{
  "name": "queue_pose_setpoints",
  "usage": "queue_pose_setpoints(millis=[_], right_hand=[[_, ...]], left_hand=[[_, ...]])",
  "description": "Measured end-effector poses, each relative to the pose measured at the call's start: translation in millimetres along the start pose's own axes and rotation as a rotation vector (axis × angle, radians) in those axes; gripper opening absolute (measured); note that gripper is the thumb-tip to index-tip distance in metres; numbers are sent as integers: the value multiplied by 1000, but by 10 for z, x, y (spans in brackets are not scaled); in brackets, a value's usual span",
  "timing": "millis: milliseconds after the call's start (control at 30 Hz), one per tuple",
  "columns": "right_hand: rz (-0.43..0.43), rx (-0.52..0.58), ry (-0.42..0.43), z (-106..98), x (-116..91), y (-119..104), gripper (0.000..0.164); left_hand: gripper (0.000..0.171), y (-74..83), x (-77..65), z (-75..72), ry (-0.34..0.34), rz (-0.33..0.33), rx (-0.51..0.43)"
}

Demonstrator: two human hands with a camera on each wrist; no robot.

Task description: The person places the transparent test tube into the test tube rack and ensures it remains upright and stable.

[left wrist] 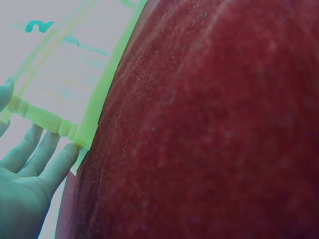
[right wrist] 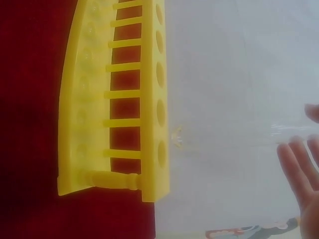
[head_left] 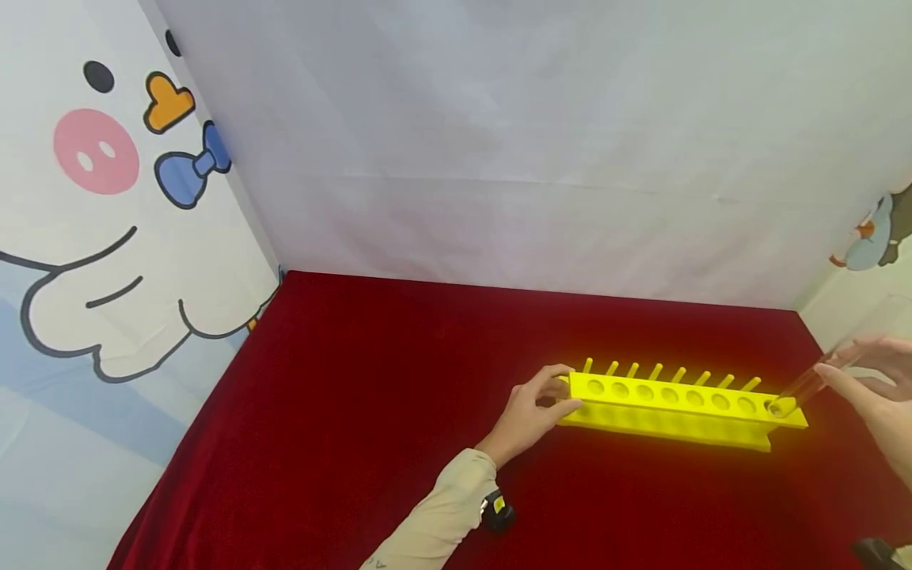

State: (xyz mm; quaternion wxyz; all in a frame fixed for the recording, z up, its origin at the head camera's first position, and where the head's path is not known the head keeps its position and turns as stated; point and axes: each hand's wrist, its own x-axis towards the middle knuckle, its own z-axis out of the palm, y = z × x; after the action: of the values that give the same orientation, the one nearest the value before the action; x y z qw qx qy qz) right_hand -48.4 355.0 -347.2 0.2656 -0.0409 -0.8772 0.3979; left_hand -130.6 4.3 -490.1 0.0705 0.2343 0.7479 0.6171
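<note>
A yellow test tube rack (head_left: pixel 673 418) with a row of round holes and a row of upright pegs stands on the red cloth. My left hand (head_left: pixel 529 410) grips its left end, thumb in front. In the left wrist view the fingers (left wrist: pixel 60 164) lie against the rack's end post (left wrist: pixel 47 118). My right hand (head_left: pixel 875 400) holds a clear glass test tube (head_left: pixel 805 385), tilted, between thumb and fingers. The tube's rounded bottom is at the rack's rightmost hole in the head view; the right wrist view shows the bottom (right wrist: pixel 178 137) just off the rack's top bar (right wrist: pixel 152 99).
Dark red velvet cloth (head_left: pixel 342 396) covers the table. A pale curtain (head_left: pixel 499 158) hangs behind it, and a panel with a cartoon bird (head_left: pixel 93 237) stands at the left. Another printed panel (head_left: pixel 869 237) is at the right.
</note>
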Motion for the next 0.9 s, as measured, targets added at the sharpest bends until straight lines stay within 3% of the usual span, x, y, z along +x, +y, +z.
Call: queue_pose_setpoints(millis=[767, 833, 900], right_hand=[[11, 51, 57, 77, 112, 82, 26], [1, 54, 56, 78, 123, 93, 25], [-46, 125, 13, 58, 150, 125, 25]], left_hand=[[41, -24, 63, -1, 12, 5, 7], [41, -24, 70, 1, 13, 3, 3], [41, -20, 75, 1, 14, 1, 2]])
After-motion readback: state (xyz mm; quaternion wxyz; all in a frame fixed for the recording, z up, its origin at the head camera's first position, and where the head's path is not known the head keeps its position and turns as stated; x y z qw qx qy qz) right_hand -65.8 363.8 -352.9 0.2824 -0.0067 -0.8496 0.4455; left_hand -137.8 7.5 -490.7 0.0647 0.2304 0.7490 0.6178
